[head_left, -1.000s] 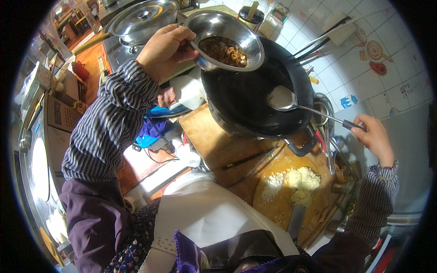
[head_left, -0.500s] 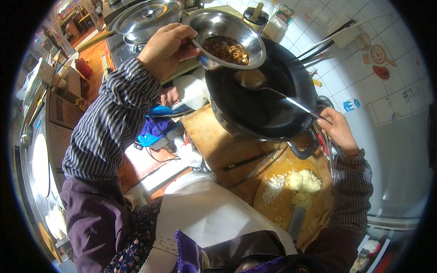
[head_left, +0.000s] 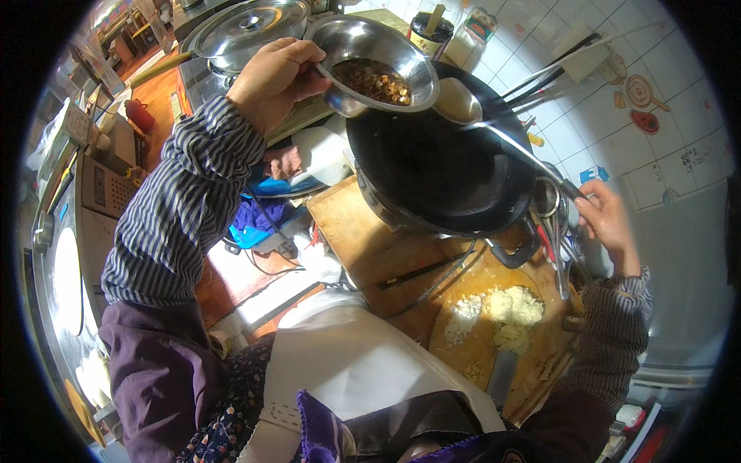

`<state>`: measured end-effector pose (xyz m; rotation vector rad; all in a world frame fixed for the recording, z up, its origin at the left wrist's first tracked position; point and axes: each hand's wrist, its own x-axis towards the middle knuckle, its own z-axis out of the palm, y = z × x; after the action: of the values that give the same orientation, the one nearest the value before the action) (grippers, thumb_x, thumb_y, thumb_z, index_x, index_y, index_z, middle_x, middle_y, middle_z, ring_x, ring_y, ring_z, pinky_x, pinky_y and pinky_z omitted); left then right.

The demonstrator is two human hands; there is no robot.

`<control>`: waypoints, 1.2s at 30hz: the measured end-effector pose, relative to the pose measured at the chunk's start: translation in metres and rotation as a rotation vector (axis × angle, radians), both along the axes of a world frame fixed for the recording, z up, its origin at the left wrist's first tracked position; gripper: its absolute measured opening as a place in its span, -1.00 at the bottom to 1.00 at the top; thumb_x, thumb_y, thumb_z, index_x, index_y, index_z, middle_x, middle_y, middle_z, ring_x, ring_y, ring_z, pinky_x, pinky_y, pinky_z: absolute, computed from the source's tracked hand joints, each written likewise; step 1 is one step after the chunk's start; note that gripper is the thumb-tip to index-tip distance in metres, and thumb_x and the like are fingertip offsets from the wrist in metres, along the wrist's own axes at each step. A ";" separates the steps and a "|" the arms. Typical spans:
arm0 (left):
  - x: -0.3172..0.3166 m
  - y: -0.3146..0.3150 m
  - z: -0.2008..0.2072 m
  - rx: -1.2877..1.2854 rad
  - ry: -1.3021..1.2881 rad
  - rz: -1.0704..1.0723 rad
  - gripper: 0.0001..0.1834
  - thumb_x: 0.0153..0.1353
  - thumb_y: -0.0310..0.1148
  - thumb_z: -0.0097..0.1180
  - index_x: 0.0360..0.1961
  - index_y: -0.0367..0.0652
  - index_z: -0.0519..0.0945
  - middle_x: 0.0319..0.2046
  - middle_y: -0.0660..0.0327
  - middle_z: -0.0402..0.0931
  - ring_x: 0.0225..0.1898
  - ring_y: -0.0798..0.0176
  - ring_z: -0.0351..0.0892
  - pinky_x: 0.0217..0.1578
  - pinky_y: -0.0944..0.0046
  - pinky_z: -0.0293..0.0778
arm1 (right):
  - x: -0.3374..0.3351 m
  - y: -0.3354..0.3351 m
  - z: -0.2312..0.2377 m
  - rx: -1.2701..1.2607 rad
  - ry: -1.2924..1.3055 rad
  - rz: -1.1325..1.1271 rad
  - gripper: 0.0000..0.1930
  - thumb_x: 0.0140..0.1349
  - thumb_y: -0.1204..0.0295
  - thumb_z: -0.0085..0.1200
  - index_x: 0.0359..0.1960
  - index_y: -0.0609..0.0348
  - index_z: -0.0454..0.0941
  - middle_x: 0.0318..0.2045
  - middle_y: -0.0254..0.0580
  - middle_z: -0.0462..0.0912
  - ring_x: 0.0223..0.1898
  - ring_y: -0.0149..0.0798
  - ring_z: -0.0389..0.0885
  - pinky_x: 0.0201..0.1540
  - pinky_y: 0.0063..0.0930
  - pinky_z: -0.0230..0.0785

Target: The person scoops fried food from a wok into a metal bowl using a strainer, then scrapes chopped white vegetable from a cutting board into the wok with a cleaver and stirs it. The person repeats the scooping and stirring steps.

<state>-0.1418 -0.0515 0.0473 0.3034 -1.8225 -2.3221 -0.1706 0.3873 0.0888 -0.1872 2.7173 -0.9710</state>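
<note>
My left hand (head_left: 272,83) grips the rim of a shiny metal bowl (head_left: 369,40), tilted a little over the far left edge of a black wok (head_left: 444,174). Brown chopped food (head_left: 386,85) sits in dark liquid in the bowl. My right hand (head_left: 604,220) is closed on the dark handle end of a metal ladle (head_left: 457,101). Its round head hangs over the far side of the wok, right beside the bowl. The wok's inside looks dark and smooth.
Chopped pale garlic-like bits (head_left: 515,307) and a knife blade (head_left: 503,376) lie on the wooden board nearer me. A lidded steel pan (head_left: 251,31) stands far left. Several utensils (head_left: 557,255) lie right of the wok, near the tiled wall (head_left: 656,100). A jar (head_left: 430,35) stands behind.
The ladle has lifted out of the wok and shifted right, and my right hand has moved right with it. The bowl has moved slightly left.
</note>
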 end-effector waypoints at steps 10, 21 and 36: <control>0.000 0.028 0.010 -0.055 -0.074 0.000 -0.89 0.19 -0.43 -0.04 -0.36 -0.28 0.41 -0.47 0.24 0.29 -0.47 0.41 0.39 -0.43 0.48 0.52 | 0.024 0.001 0.059 0.074 0.083 -0.020 -0.94 0.17 0.45 -0.01 -0.40 0.14 0.40 -0.73 -0.49 0.37 -0.75 -0.68 0.22 -0.77 -0.80 0.00; -0.001 0.022 0.010 -0.056 -0.058 0.003 -0.90 0.21 -0.41 -0.05 -0.37 -0.22 0.40 -0.52 0.29 0.27 -0.49 0.47 0.31 -0.50 0.55 0.44 | 0.025 0.017 0.030 -0.054 -0.017 -0.061 -0.94 0.17 0.42 0.01 -0.41 0.09 0.42 -0.74 -0.52 0.39 -0.78 -0.69 0.18 -0.77 -0.81 -0.05; -0.003 0.032 0.004 -0.040 -0.063 -0.055 -0.87 0.16 -0.47 -0.02 -0.32 -0.35 0.41 -0.42 0.15 0.37 -0.49 0.33 0.52 -0.36 0.39 0.60 | 0.040 0.003 0.055 0.007 0.106 -0.068 -0.92 0.18 0.42 -0.01 -0.39 0.13 0.41 -0.72 -0.49 0.37 -0.72 -0.71 0.21 -0.71 -0.83 -0.02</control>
<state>-0.1450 -0.0200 0.0515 0.3280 -1.9279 -2.3337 -0.1304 0.3903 0.1434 -0.1495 2.8400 -0.9963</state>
